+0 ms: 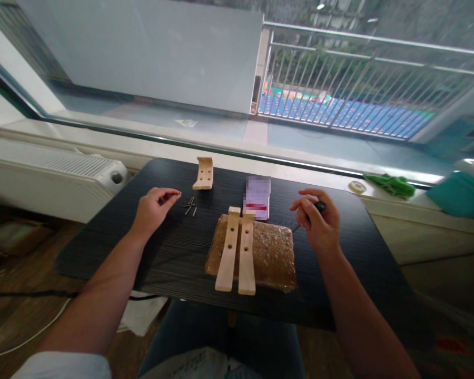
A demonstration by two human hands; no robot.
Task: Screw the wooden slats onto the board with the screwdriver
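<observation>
My right hand is closed around a screwdriver with a black handle; its thin shaft points down and left. My left hand pinches its thumb and fingertips together over the table's left side. A tiny dark spot shows at the tips, too small to name. Close to that hand lie several loose screws. Between my hands, two curved wooden pieces with holes rest side by side on a brown block in clear wrap. Neither hand touches them.
More curved wood with holes stands at the back of the dark table. A phone lies behind the block. On the sill are a tape roll and a green cloth. A radiator stands left, before the window.
</observation>
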